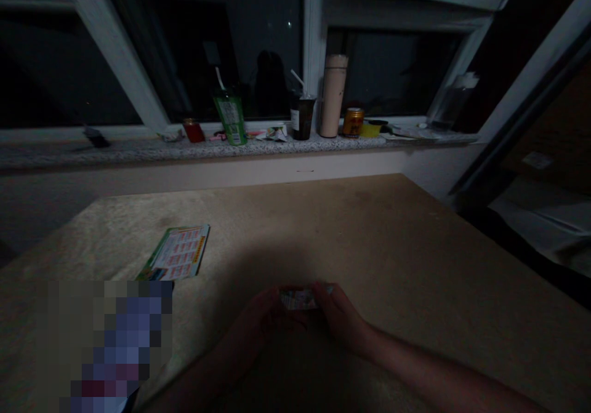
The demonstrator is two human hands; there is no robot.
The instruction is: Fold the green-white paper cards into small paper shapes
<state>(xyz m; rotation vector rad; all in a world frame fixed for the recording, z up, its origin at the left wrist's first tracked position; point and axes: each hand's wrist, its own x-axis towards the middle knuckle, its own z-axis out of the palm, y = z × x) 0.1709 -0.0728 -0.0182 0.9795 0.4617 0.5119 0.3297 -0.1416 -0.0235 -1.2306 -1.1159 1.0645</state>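
Observation:
A small flat rectangular item (pixel 299 300) with a printed, multicoloured face sits between my two hands, low over the table. Dim light keeps me from telling its exact kind. My left hand (pixel 264 314) grips its left end, and much of that hand lies in shadow. On the right end are the closed fingers of my right hand (pixel 340 316). Further left on the table lies a printed card or booklet (pixel 178 253) with red rows on white and a green edge, apart from both hands.
Blurred-out pixels hide a bluish thing (pixel 133 333) at the lower left of the brown table (pixel 351 222). Along the granite windowsill (pixel 263 149) stand a green cup (pixel 231 117), a dark cup (pixel 301 117) with a straw, a pink flask (pixel 333 96), a can (pixel 353 122) and a red jar (pixel 193 131).

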